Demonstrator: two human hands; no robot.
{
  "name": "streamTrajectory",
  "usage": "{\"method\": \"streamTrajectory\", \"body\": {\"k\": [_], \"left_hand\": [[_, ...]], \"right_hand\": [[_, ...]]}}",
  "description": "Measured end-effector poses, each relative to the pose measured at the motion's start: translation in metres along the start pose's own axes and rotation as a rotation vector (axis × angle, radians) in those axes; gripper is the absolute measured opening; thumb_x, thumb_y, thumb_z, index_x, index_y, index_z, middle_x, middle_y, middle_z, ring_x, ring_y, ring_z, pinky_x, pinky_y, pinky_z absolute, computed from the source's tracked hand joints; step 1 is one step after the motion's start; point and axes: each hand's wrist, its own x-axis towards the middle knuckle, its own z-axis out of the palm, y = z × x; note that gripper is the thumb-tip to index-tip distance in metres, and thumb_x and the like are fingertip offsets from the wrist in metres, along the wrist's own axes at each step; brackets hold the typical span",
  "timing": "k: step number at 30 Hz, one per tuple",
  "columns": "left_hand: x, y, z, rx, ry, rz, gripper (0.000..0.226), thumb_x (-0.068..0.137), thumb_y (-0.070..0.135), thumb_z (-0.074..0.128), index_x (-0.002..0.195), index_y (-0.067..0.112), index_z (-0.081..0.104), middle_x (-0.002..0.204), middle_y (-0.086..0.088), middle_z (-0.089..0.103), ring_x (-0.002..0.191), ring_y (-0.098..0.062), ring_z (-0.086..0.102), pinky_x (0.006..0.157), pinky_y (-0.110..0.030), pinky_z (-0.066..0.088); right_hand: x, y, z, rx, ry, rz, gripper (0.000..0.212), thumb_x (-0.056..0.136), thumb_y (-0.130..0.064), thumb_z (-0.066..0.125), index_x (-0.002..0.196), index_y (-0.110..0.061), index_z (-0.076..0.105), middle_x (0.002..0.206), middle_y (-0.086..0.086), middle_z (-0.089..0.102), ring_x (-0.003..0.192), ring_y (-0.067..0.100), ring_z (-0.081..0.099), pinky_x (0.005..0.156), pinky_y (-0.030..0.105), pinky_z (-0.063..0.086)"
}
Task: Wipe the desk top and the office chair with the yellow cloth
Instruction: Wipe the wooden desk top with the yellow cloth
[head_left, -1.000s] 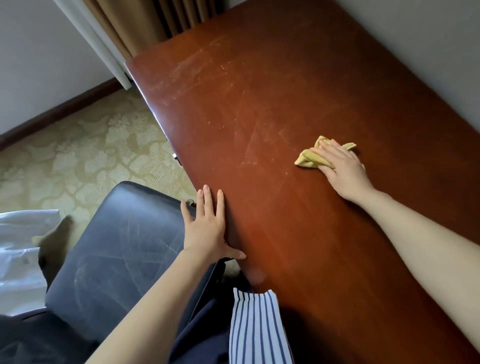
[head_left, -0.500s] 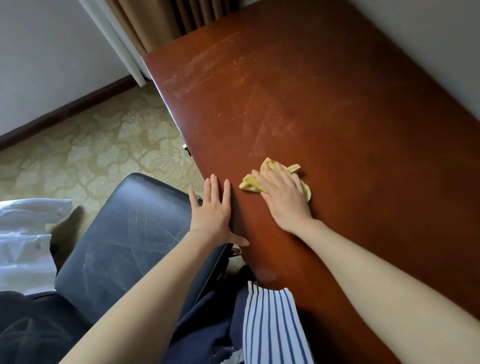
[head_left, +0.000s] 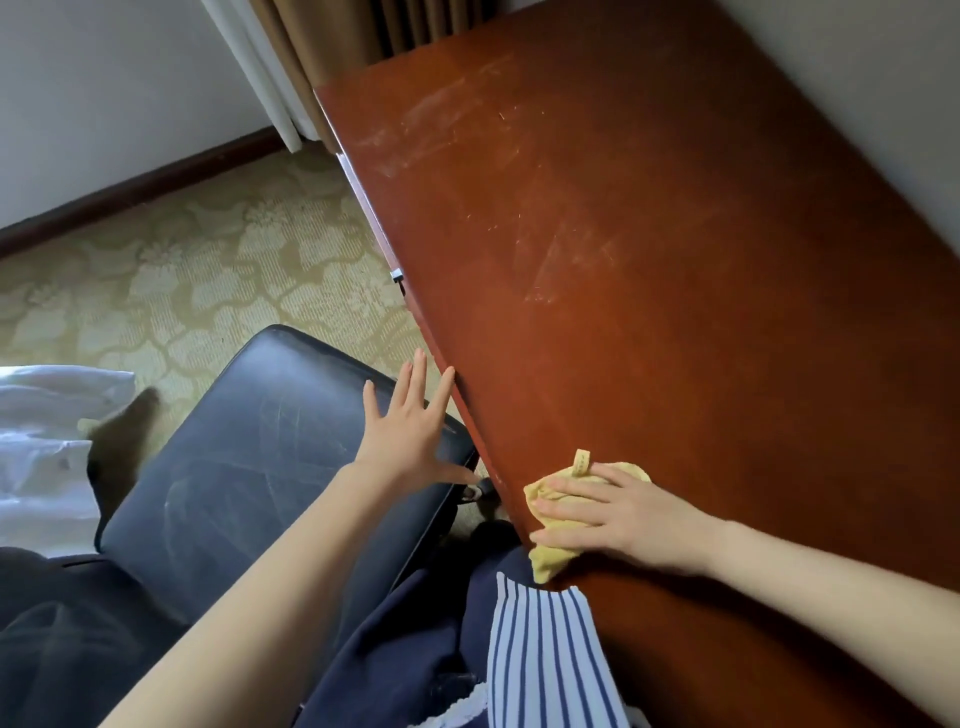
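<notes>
One flat right hand (head_left: 618, 512) atop yellow cloth (head_left: 546, 562) at desk top (head_left: 675, 312) edge.

Right hand (head_left: 618, 514) pressed flat, fingers straight, on yellow cloth (head_left: 550, 558) at near edge of scuffed red-brown desk top (head_left: 675, 260). Left hand (head_left: 410, 431) spread, over black office chair seat (head_left: 249, 447), index fingertip touching desk edge.

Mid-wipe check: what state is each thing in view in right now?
desk top, pale smears and fine scratches toward the far end.
office chair, black surface scuffed with pale streaks, close beside the desk top.
yellow cloth, crumpled, pressed onto the desk top at its near-left edge.
right hand, fingers straight, flat on the yellow cloth.
left hand, open, fingers spread over the office chair; contact unclear.
</notes>
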Motion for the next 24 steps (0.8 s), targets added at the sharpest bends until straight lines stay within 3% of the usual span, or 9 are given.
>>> {"method": "streamTrajectory", "body": {"k": [4,9,12,19,21,24], "left_hand": [[-0.009,-0.01,0.007,-0.033,0.023,-0.066,0.116,0.076,0.067,0.06,0.15,0.021,-0.017,0.153,-0.012,-0.031,0.144,-0.026,-0.021,0.112,-0.059,-0.004],[-0.026,-0.021,0.016,-0.066,0.042,-0.133,0.109,0.08,0.067,0.054,0.151,0.02,-0.014,0.155,-0.012,-0.027,0.145,-0.025,-0.019,0.112,-0.058,-0.004],[-0.035,-0.025,0.019,-0.072,0.04,-0.153,0.107,0.081,0.068,0.051,0.15,0.02,-0.015,0.156,-0.012,-0.024,0.145,-0.025,-0.019,0.112,-0.059,-0.004],[-0.046,-0.025,0.015,-0.053,0.04,-0.141,0.106,0.082,0.067,0.051,0.151,0.018,-0.013,0.157,-0.01,-0.021,0.145,-0.025,-0.017,0.112,-0.059,-0.005],[-0.045,-0.02,0.011,-0.027,0.039,-0.113,0.107,0.082,0.067,0.053,0.151,0.017,-0.012,0.157,-0.011,-0.02,0.145,-0.025,-0.017,0.112,-0.059,-0.004],[-0.039,-0.01,0.005,-0.009,0.04,-0.052,0.109,0.08,0.066,0.056,0.151,0.016,-0.01,0.158,-0.011,-0.017,0.146,-0.025,-0.016,0.112,-0.059,-0.004]], "right_hand": [[0.037,0.04,-0.016,-0.019,-0.023,-0.101,0.043,0.098,-0.024,0.035,0.138,-0.037,0.046,0.142,-0.01,0.049,0.134,0.015,0.04,0.108,0.033,0.027],[0.101,0.067,-0.03,0.049,0.03,0.074,0.042,0.103,-0.037,0.02,0.134,-0.032,0.049,0.139,-0.003,0.052,0.133,0.021,0.044,0.103,0.033,0.032],[0.131,0.082,-0.036,0.101,0.056,0.189,0.044,0.099,-0.037,0.028,0.136,-0.029,0.05,0.142,-0.001,0.049,0.134,0.024,0.042,0.1,0.04,0.039],[0.163,0.062,-0.036,0.222,0.135,0.609,0.045,0.102,-0.025,0.039,0.145,-0.037,0.034,0.155,-0.009,0.027,0.146,0.016,0.014,0.113,0.038,0.012],[0.157,0.04,-0.03,0.259,0.197,0.71,0.045,0.101,-0.023,0.041,0.144,-0.037,0.036,0.154,-0.008,0.029,0.146,0.017,0.014,0.114,0.039,0.011],[0.135,0.008,-0.02,0.267,0.216,0.723,0.049,0.099,-0.018,0.045,0.143,-0.037,0.037,0.153,-0.008,0.031,0.145,0.017,0.016,0.115,0.04,0.012]]}}
